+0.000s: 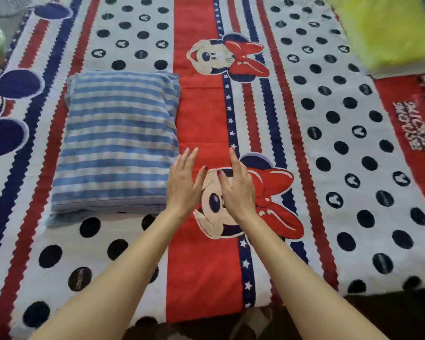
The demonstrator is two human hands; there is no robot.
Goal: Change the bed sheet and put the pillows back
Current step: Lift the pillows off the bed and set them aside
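A bedroom in a home, seen from above by someone leaning over a bed. A cartoon-mouse bed sheet (317,143) in red, white and navy, with stripes, black dots and big red bows, is spread flat across the mattress and fills almost the whole view. A blue-and-white striped pillow (118,141) lies on its left side. A blurred yellow-green cushion or pillow (388,33) sits at the far right corner. Dark floor shows along the bed's near edge.
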